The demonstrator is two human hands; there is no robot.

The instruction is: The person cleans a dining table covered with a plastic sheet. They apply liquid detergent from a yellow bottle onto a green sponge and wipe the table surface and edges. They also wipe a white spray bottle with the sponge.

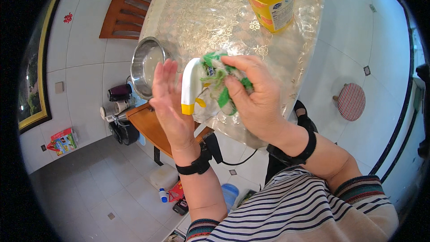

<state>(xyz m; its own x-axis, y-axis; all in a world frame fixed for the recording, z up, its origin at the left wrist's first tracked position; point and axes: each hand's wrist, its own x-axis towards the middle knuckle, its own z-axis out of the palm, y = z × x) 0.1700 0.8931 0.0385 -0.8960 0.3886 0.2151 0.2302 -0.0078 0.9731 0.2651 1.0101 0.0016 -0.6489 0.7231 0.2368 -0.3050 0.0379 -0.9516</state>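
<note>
My right hand point(257, 97) grips a crumpled green and white cloth point(226, 90) between thumb and fingers. Directly left of the cloth is a white curved plastic piece with a yellow tip point(190, 84), which looks like a spray bottle's head; what supports it is hidden. My left hand point(171, 104) is beside this piece, fingers raised and palm towards it, holding nothing. Behind my left fingers stands a steel bowl point(153, 60) with whitish liquid in it. A large bottle of yellow liquid point(270, 5), bearing a label, stands farther back on the table.
A clear patterned cover lies over the table point(201, 16). Wooden chairs point(129, 10) point(153, 127) stand along its left side. A kettle point(120, 92) and other kitchenware are at the left. A round striped stool point(351, 102) stands on the floor at right.
</note>
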